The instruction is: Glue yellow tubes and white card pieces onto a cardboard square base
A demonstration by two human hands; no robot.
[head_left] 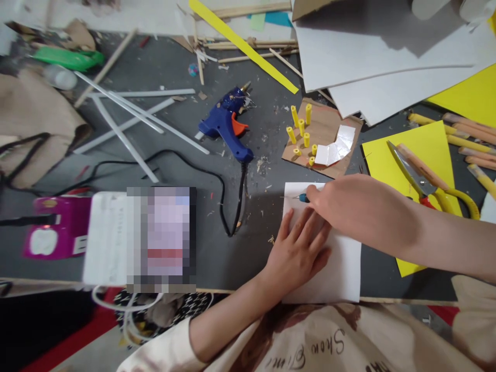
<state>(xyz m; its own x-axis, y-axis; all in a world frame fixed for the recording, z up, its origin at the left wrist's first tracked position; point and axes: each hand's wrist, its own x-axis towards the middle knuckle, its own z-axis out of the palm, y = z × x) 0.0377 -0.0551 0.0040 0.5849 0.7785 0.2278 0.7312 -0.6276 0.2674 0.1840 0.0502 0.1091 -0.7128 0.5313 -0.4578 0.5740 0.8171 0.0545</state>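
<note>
My left hand (300,248) lies flat with its fingers stretched out on a white sheet of paper (341,268) near the table's front edge. My right hand (349,206) is closed around a thin blue-tipped tool (303,197), whose point touches the sheet's upper left corner. Just beyond the sheet lies a brown cardboard piece (325,129) with several small yellow tubes (300,129) standing on it and a curved white strip (337,147).
A blue glue gun (228,124) with a black cord lies at the centre. White glue sticks (127,119) lie scattered to the left. Scissors (422,178) rest on yellow paper (418,150) at right. Large white sheets (387,67) cover the far right. A pink box (58,227) sits at left.
</note>
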